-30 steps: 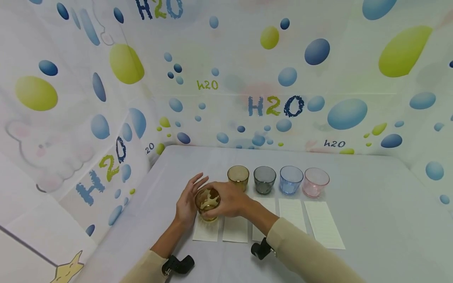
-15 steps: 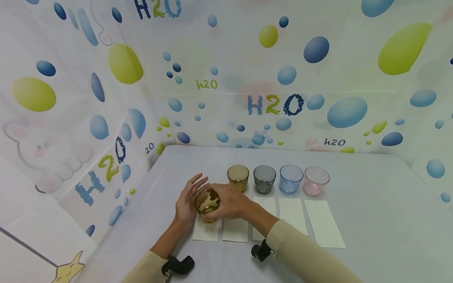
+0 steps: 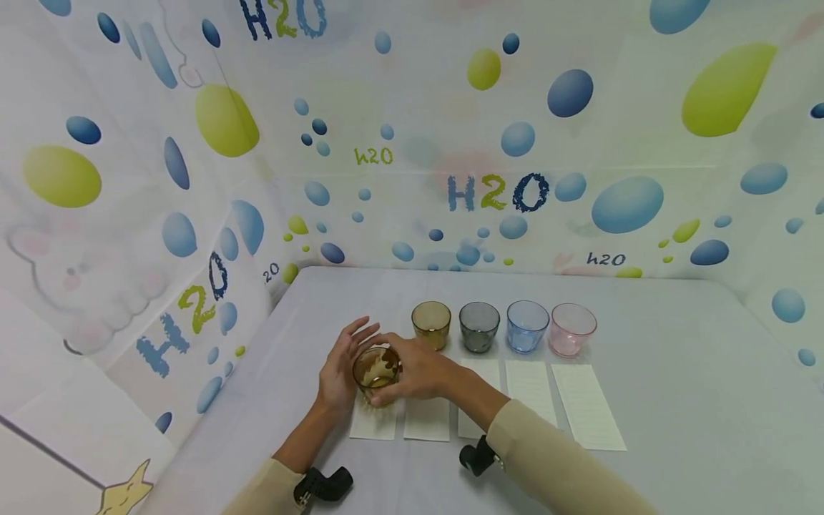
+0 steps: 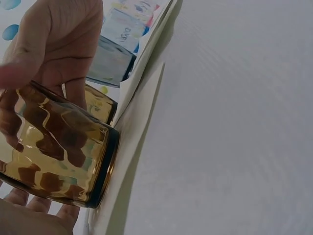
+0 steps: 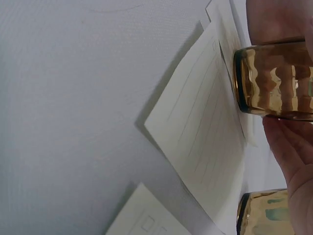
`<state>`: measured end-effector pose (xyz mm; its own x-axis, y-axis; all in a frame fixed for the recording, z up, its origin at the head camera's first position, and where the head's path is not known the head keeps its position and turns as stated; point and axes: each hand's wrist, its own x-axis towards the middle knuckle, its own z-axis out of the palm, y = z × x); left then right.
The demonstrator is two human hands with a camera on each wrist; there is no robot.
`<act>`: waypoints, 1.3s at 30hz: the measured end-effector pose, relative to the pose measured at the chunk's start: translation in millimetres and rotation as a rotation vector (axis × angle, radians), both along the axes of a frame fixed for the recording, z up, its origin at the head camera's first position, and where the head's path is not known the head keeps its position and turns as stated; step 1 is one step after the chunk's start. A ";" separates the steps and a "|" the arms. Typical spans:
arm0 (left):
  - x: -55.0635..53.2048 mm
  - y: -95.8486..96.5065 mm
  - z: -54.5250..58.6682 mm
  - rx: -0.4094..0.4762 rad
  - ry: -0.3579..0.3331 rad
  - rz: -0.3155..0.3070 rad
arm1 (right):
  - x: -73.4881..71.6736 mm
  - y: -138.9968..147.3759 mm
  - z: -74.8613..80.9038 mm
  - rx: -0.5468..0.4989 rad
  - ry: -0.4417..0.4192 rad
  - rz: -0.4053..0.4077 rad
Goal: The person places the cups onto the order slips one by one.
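Note:
An amber glass point(image 3: 376, 372) stands upright at the far-left paper card point(image 3: 373, 425), its base right at the paper in the left wrist view. My right hand point(image 3: 415, 368) grips this glass from the right, thumb at the near side and fingers at the far side. Close along its left side is my left hand point(image 3: 337, 368), with fingers extended and slightly bent. In the left wrist view, the right-hand fingers show through the amber wall point(image 4: 54, 142). The right wrist view has the glass point(image 5: 274, 81) between both hands.
Behind the cards stand a second amber glass point(image 3: 431, 325), a grey glass point(image 3: 479, 327), a blue glass point(image 3: 528, 327) and a pink glass point(image 3: 571, 329) in a row. Several lined paper cards point(image 3: 589, 408) lie side by side on the white tablecloth point(image 3: 682, 372). A printed curtain point(image 3: 412, 93) encloses the table.
The amber glass and my right hand have shifted very slightly toward the person. My left hand stays in place beside the glass, and the glasses in the row have not moved.

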<state>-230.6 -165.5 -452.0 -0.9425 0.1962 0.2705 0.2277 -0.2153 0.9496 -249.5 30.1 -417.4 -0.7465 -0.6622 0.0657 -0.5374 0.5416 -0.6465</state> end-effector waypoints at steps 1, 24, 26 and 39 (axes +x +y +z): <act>0.1 -0.6 0.2 -0.005 0.012 -0.007 | 0.2 0.8 0.8 0.000 0.000 0.002; -7.5 -2.7 8.7 -0.168 0.177 -0.087 | -9.8 27.0 25.5 -0.279 0.060 0.090; -7.9 -3.2 8.0 -0.186 0.185 -0.088 | -10.7 30.1 26.6 -0.306 0.081 0.083; -7.1 -5.1 9.1 -0.316 0.234 -0.095 | -12.9 41.4 30.4 -0.342 0.182 -0.002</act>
